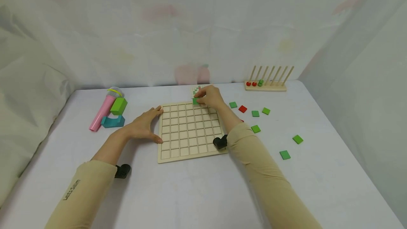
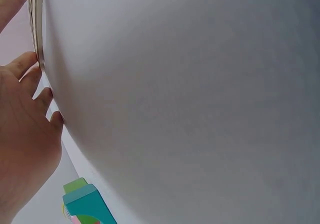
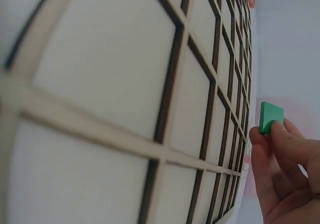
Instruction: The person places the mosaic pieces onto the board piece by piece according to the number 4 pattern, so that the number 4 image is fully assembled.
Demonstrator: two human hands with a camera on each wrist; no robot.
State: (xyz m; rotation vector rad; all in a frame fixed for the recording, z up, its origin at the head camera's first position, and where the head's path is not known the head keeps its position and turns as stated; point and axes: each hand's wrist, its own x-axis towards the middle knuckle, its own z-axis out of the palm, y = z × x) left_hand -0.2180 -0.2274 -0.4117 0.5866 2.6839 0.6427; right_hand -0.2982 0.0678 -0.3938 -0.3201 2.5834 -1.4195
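Note:
A wooden grid board (image 1: 174, 157) with square recesses lies flat at the middle of the table. My left hand (image 1: 142, 124) touches its left edge, thumb and fingers spread along the frame; in the left wrist view the fingertips meet the board's side. Over the far edge, my right hand (image 1: 211, 97) pinches a green square tile (image 1: 195, 101) between thumb and fingers. The right wrist view shows that tile (image 3: 271, 117) held just above the grid. Behind the board, partly covered by the right hand, is a small pattern card (image 1: 194, 89) with coloured squares.
Several loose green tiles (image 1: 255, 129) and a red tile (image 1: 243, 109) lie right of the board. A peg rack (image 1: 270, 88) with red and green beads stands at the back right. At left are a pink toy microphone (image 1: 103, 112), a green block (image 1: 119, 106) and a teal block (image 1: 112, 122).

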